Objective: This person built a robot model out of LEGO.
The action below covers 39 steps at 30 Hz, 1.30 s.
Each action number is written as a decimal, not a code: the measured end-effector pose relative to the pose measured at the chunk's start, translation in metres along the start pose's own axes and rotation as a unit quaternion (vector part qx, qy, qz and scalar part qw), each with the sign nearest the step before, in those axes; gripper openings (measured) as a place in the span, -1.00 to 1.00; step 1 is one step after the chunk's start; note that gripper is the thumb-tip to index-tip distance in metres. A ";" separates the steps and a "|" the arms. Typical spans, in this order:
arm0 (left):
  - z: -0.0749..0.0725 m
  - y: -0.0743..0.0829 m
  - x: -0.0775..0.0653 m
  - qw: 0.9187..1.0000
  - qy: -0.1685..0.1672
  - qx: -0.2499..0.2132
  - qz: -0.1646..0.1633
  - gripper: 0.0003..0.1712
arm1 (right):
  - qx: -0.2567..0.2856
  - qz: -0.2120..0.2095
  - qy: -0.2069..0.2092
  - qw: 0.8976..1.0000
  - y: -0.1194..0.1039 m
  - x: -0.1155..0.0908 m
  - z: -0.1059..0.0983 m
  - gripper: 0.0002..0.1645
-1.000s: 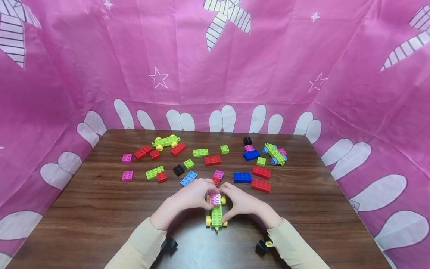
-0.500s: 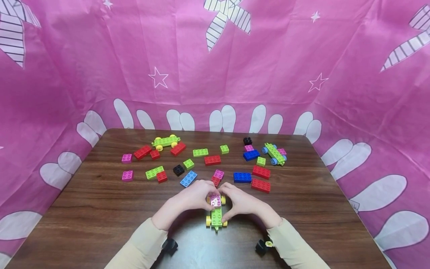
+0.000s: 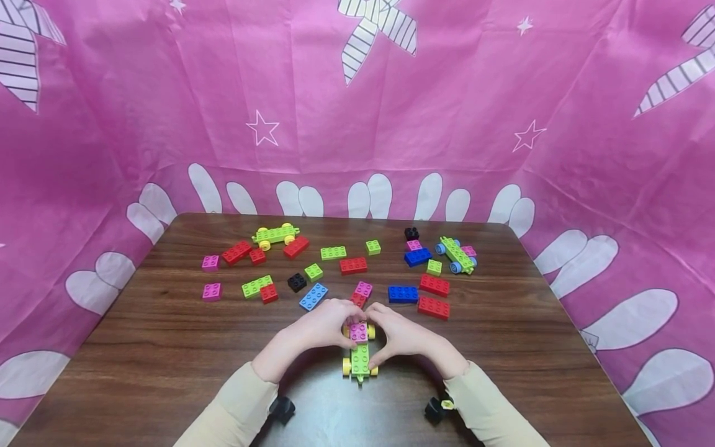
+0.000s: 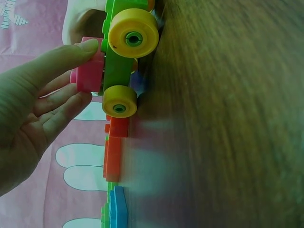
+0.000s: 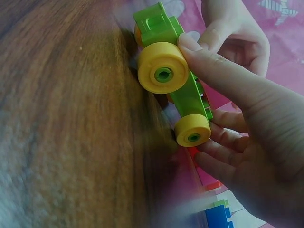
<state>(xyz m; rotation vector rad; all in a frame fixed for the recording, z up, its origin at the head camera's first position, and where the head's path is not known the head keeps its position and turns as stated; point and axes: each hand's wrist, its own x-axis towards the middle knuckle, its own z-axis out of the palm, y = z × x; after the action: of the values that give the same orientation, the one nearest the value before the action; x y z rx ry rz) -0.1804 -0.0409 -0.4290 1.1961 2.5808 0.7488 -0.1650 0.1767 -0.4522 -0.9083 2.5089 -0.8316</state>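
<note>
A lime-green wheeled toy car base [image 3: 360, 361] with yellow wheels stands near the middle of the table's near side, its length pointing away from me. On its far end sits a pink 2x2 brick [image 3: 359, 333], which my left hand [image 3: 324, 326] pinches between thumb and fingers. In the left wrist view the pink brick [image 4: 89, 71] lies against the base's studs; I cannot tell whether it is fully seated. From the other side my right hand [image 3: 403, 335] holds the base, thumb by the near wheel and fingers at the far end, as the right wrist view of the base [image 5: 187, 97] shows.
Just beyond the hands lie a pink brick [image 3: 364, 290], a light blue brick [image 3: 314, 297] and a dark blue brick [image 3: 403, 294]. Several more bricks are scattered farther back. Two other wheeled bases, one yellow-wheeled [image 3: 276, 235] and one blue-wheeled [image 3: 456, 255], stand toward the back.
The pink brick has shifted very slightly right on the base, and my left hand moved slightly with it. The right hand and the base look unmoved.
</note>
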 end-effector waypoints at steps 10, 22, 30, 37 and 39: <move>-0.001 0.000 -0.001 1.000 -0.007 -0.003 -0.004 -0.53 | 0.007 0.004 -0.003 1.000 -0.001 -0.001 -0.001 -0.09; -0.001 -0.001 -0.003 1.000 -0.004 -0.013 0.018 -0.64 | 0.004 -0.003 -0.002 1.000 0.001 0.000 0.000 -0.06; 0.000 0.002 0.000 1.000 0.013 -0.007 0.008 -0.69 | 0.002 -0.002 -0.002 1.000 0.002 0.001 0.001 -0.05; -0.001 0.008 0.003 1.000 0.005 -0.004 -0.026 -0.66 | 0.004 0.005 -0.002 1.000 0.002 0.002 0.001 -0.07; -0.002 0.009 0.004 0.999 0.001 -0.005 -0.034 -0.66 | 0.006 0.008 -0.002 1.000 0.002 0.002 0.001 -0.07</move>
<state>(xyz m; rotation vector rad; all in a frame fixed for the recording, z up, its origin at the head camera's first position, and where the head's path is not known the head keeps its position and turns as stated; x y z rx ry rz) -0.1779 -0.0335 -0.4220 1.0993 2.6010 0.7478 -0.1670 0.1763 -0.4551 -0.8840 2.5022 -0.8367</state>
